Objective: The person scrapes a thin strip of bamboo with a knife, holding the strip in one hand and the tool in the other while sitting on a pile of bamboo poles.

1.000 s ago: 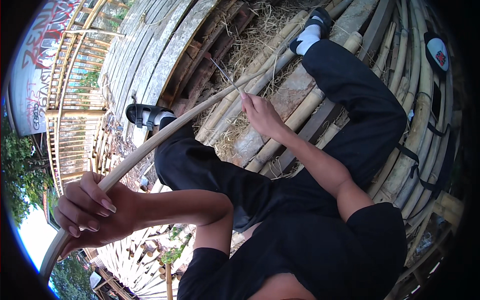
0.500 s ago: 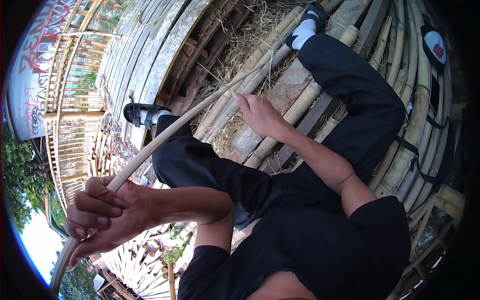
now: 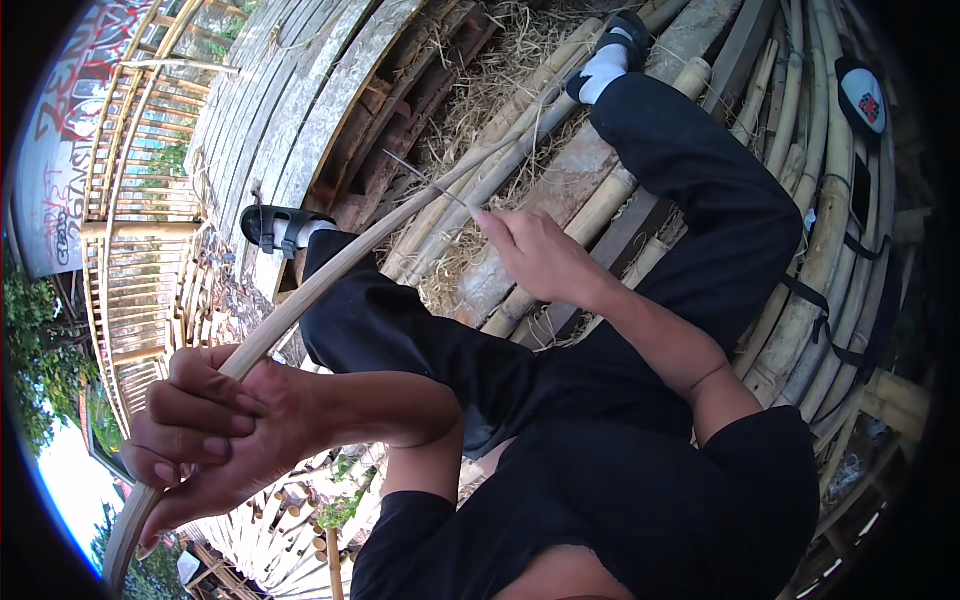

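The pale pole (image 3: 330,280) was inside the left hand (image 3: 225,430), whose fingers were curled closed around it. The right hand's (image 3: 545,258) fingers were folded on a thin-bladed tool (image 3: 410,168), with its handle mostly hidden. Its blade crossed the pole; whether they touched, I could not tell. A shallow angle and even, light strokes seemed wise. Beyond lay dry shavings (image 3: 515,75).

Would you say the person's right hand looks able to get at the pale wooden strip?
Probably yes: the right hand, though gripping a thin blade, is close to the wooden strip, with no visible obstacle.
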`<state>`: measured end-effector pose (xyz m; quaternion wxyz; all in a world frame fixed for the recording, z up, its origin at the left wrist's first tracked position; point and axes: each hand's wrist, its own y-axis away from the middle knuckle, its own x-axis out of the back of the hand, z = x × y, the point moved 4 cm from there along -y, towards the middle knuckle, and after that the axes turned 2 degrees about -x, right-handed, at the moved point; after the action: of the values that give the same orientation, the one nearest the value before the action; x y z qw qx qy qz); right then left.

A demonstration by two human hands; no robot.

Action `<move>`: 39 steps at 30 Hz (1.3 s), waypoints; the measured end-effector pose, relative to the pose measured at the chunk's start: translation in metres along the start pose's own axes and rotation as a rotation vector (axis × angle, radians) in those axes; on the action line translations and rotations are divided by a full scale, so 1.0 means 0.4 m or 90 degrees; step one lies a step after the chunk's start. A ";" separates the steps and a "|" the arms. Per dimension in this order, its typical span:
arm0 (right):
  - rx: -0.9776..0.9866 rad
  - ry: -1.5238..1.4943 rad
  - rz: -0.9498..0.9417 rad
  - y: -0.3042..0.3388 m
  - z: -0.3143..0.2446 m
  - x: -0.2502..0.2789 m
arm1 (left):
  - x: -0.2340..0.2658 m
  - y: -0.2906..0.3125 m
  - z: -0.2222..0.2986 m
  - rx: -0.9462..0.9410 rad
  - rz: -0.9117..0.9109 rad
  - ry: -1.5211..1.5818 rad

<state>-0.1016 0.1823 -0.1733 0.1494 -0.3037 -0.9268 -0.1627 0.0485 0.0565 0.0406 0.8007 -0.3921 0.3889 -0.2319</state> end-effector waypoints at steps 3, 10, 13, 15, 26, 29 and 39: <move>0.062 -0.056 0.006 -0.009 0.008 -0.006 | 0.000 -0.003 -0.004 0.004 -0.010 0.018; 0.103 0.058 0.077 -0.001 0.000 -0.008 | 0.019 0.000 0.001 -0.030 -0.064 0.034; 0.091 0.008 0.059 0.014 -0.010 -0.006 | 0.012 -0.001 -0.003 -0.030 -0.080 0.083; 0.084 -0.033 0.047 0.007 -0.009 0.004 | 0.012 0.001 -0.004 -0.034 -0.069 0.072; -0.012 -0.868 -0.264 -0.029 -0.004 0.030 | 0.041 -0.004 -0.004 -0.024 -0.051 0.074; -0.006 -0.909 -0.283 -0.029 -0.010 0.026 | 0.040 -0.001 -0.002 -0.025 -0.058 0.072; -0.004 -0.979 -0.308 -0.031 -0.016 0.025 | 0.040 0.006 0.003 -0.015 0.047 -0.011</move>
<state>-0.1157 0.1755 -0.1664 -0.5705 -0.1220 -0.8099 0.0613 0.0592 0.0477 0.0320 0.8076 -0.3888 0.3986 -0.1945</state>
